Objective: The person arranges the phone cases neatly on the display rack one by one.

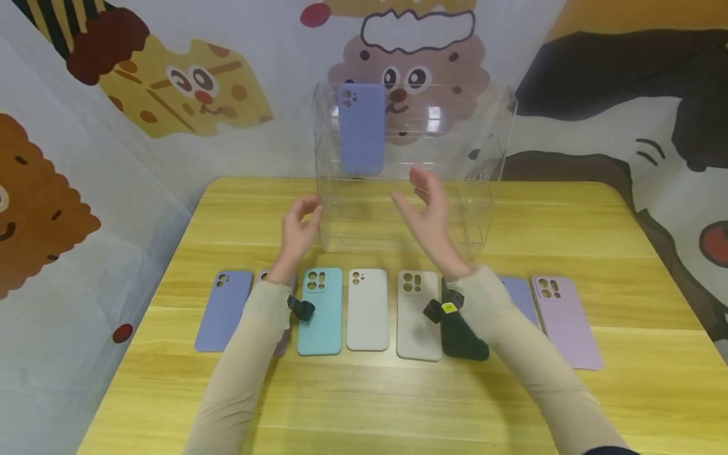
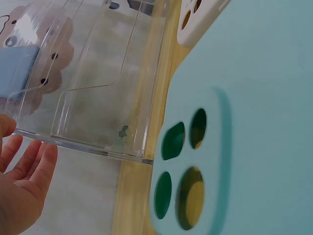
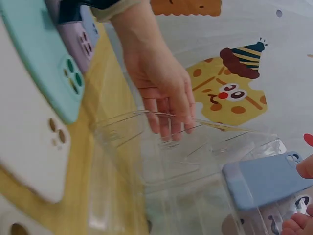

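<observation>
A clear acrylic tiered display rack [image 1: 409, 239] stands at the back of the table. One periwinkle-blue phone case [image 1: 362, 136] leans upright in its upper tier, toward the left. My left hand [image 1: 298, 234] is at the rack's left side, its loosely bent fingers [image 2: 43, 166] against the clear side panel. My right hand [image 1: 429, 212] hovers before the rack, right of the blue case, with thumb and fingers apart and nothing between them. In front lies a row of phone cases, including turquoise [image 1: 327, 322], white [image 1: 367, 316] and light grey [image 1: 415, 328] ones.
At the row's left lies another periwinkle case [image 1: 222, 316]; a purple one is mostly hidden by my left forearm. Toward the right are a dark green case [image 1: 463, 341], a blue one [image 1: 519, 296] and a lilac one [image 1: 569, 328]. A cartoon-printed cloth [image 1: 273, 57] hangs behind the table.
</observation>
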Available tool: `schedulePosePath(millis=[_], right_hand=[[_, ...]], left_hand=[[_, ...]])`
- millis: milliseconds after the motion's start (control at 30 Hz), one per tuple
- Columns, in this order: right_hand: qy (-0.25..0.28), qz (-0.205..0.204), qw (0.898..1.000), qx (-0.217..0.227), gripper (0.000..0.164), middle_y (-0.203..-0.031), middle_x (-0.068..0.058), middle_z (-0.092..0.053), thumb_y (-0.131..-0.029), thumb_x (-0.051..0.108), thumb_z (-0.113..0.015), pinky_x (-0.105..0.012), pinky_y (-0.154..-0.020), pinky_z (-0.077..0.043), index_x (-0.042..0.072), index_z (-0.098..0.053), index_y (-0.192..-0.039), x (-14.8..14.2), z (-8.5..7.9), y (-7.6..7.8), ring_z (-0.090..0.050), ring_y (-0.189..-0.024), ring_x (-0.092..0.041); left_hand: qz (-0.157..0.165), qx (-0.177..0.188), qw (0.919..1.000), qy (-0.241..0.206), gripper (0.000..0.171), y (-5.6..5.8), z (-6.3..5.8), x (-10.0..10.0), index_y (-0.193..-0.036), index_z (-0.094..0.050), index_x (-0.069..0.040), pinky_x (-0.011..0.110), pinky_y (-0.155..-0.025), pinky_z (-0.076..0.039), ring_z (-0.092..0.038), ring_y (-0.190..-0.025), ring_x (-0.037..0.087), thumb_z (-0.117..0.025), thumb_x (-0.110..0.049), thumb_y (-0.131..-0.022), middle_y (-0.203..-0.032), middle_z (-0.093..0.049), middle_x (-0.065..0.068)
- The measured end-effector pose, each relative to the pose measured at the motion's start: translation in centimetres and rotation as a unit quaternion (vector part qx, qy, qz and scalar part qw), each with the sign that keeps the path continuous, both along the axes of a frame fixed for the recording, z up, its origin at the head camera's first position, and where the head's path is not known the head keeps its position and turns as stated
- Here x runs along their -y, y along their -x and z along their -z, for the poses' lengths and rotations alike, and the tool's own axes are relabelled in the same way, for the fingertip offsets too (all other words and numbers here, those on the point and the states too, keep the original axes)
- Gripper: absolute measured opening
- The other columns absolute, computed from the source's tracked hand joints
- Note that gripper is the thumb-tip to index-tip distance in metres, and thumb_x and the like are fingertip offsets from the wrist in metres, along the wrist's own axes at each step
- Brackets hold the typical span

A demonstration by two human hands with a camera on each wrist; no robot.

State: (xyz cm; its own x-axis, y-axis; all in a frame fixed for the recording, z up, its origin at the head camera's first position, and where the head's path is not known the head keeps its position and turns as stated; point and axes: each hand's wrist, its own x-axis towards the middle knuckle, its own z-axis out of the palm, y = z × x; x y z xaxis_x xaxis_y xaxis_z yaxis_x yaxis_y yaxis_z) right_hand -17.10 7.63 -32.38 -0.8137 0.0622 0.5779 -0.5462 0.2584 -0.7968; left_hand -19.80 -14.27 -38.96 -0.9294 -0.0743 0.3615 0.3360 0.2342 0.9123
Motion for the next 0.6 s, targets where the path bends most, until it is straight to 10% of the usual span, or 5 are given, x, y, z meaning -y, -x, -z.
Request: schedulePosePath(millis=[600], right_hand=[[0.009,0.005,0.996,0.087,0.046,-0.120,-0.029,-0.052,-0.080,-0.013,-0.065,-0.050,-0.101,-0.040,-0.016,-0.046,-0.123,-6.5,5.4,-3.3,-0.049,-0.112,-0.037]], left_hand=[[0.006,-0.005,0.9999,-0.009,0.023,0.1,0.2,0.0,-0.109,-0.053,0.018,0.020,-0.078,-0.054,-0.056,-0.098,0.037,-0.054,0.008,-0.089,-0.106,-0.057,0.033]])
